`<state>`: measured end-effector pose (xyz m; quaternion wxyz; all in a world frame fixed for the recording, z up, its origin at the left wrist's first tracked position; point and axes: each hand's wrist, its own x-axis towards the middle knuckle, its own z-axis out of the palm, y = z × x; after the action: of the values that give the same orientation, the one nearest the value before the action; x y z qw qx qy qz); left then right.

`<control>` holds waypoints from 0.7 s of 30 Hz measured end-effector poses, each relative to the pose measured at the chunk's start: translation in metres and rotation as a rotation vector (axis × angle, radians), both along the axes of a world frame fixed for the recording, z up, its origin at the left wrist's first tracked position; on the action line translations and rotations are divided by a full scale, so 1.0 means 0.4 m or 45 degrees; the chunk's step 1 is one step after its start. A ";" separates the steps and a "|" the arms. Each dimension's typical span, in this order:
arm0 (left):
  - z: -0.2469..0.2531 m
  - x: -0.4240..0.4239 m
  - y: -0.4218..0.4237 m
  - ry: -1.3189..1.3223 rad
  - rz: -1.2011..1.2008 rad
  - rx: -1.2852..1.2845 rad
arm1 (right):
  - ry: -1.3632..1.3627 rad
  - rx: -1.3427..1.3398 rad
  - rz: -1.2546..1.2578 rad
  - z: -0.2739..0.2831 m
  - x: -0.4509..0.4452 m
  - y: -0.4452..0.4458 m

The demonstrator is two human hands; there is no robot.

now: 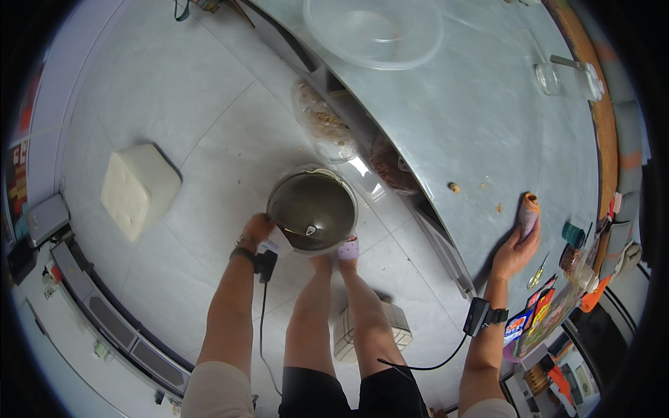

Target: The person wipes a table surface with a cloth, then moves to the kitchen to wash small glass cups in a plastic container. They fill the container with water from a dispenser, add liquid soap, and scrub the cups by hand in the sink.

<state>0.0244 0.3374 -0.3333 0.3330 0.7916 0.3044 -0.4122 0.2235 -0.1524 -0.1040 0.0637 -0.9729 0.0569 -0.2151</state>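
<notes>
My left hand [258,228] grips the rim of a dark metal bucket [316,206] with a thin handle, held above the tiled floor in front of my legs. My right hand [516,253], at the right over the grey table [413,120], holds a rolled-up cloth [529,211] with an orange edge. Left of that roll, a small brown piece [453,187] and some crumbs lie on the tabletop. A large translucent plastic basin [373,39] stands at the table's far end. Scissors [537,274] with yellow handles lie near my right wrist.
A cream padded stool [141,188] stands on the floor at the left. Beside the table's base lies a clear plastic bag [324,123] with brown pieces. A checked stool [373,329] is behind my legs. Glass jars [549,78] and colourful packets [533,313] lie along the table's right side.
</notes>
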 end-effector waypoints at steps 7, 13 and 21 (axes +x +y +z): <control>0.089 -0.082 -0.278 -0.047 0.723 -0.046 | -0.027 0.072 -0.040 -0.007 0.023 -0.006; 0.203 -0.072 -0.483 -0.255 1.658 -0.509 | 0.003 0.067 -0.136 0.008 0.106 0.079; 0.147 -0.065 -0.571 -0.187 1.438 -0.327 | 0.158 0.212 0.236 0.063 0.095 0.269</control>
<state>-0.0015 0.1089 -0.2747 0.6146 0.4863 0.6031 -0.1484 0.2615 -0.0448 -0.0787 0.1602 -0.9767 -0.0116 -0.1423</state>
